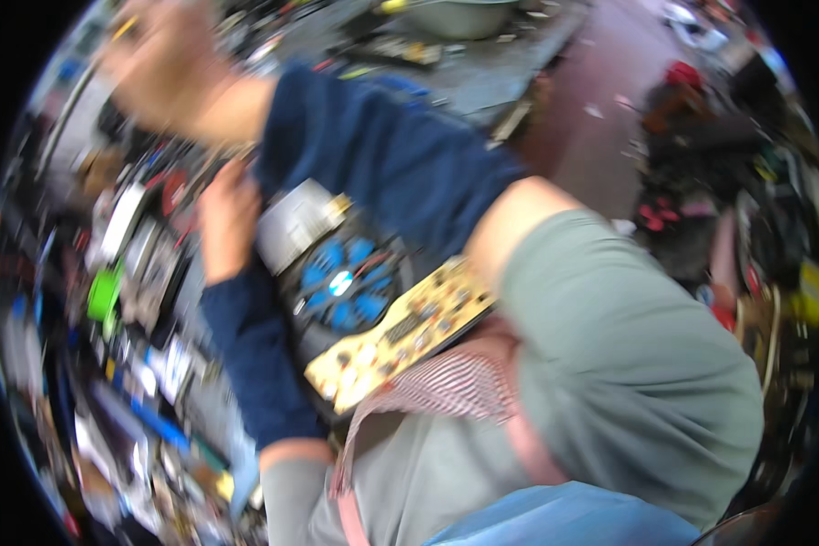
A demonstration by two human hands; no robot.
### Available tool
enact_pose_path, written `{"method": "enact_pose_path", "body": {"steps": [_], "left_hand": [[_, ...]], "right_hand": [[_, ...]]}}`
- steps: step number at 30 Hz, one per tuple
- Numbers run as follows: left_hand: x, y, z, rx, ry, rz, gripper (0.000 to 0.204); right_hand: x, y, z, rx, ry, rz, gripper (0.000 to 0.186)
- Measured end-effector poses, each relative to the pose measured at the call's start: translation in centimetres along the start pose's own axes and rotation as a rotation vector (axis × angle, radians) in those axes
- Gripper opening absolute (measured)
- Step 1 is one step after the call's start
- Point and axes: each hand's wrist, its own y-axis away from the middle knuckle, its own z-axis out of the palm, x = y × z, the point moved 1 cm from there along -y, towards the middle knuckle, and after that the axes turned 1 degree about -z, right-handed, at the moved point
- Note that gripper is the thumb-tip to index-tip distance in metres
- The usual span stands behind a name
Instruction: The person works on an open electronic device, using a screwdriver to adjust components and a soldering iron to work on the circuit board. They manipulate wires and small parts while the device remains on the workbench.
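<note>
An opened appliance casing with a blue fan (348, 284) lies close against my body, tilted. Along its near side runs a yellowish circuit board (400, 337) with several small parts on it. A silvery metal block (298, 223) sits at the casing's far side. My left hand (227, 214) is just beyond the casing's far left corner; blur and my right sleeve hide its fingers. My right arm crosses over the far side of the casing, and my right hand (168, 73) is raised at the upper left, smeared by motion. A small yellow spot shows at its fingers, too blurred to name.
Heaped scrap and loose parts crowd the left, including a bright green piece (106, 291) and a blue strip (159, 426). A grey surface with a pale basin (460, 16) is at the top. More clutter, with a red item (684, 75), lies on the right.
</note>
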Motion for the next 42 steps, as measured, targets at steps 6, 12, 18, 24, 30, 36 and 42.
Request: {"method": "enact_pose_path", "body": {"steps": [6,12,18,24,30,36,42], "left_hand": [[3.2,-2.4,-2.1,0.131,0.499,-0.156,0.029],[-2.4,-0.3,-6.5,0.474,0.623,-0.486,0.032],[-4.1,-0.9,-5.2,0.303,0.648,-0.714,0.041],[-11.0,-2.6,-3.6,0.367,0.822,-0.546,0.061],[-9.4,-2.9,-3.4,0.336,1.124,-0.48,0.081],[-5.3,-2.3,-5.7,0.284,1.145,-0.209,0.065],[0.7,-0.2,-6.0,0.203,1.048,-0.258,0.04]], "right_hand": [[-6.0,-6.2,-11.9,-0.199,-0.089,-0.257,0.021],[-14.3,-4.3,-29.7,-0.313,-0.168,-0.355,0.037],[-10.2,4.7,-35.8,0.496,0.588,-0.356,0.034],[-4.5,8.4,-35.3,0.413,0.461,-0.096,0.02],[1.5,14.5,-34.7,0.12,0.443,0.439,0.019],[1.4,15.3,-33.1,-0.049,0.886,0.306,0.019],[1.3,15.4,-33.1,-0.092,0.941,0.276,0.02]]}}
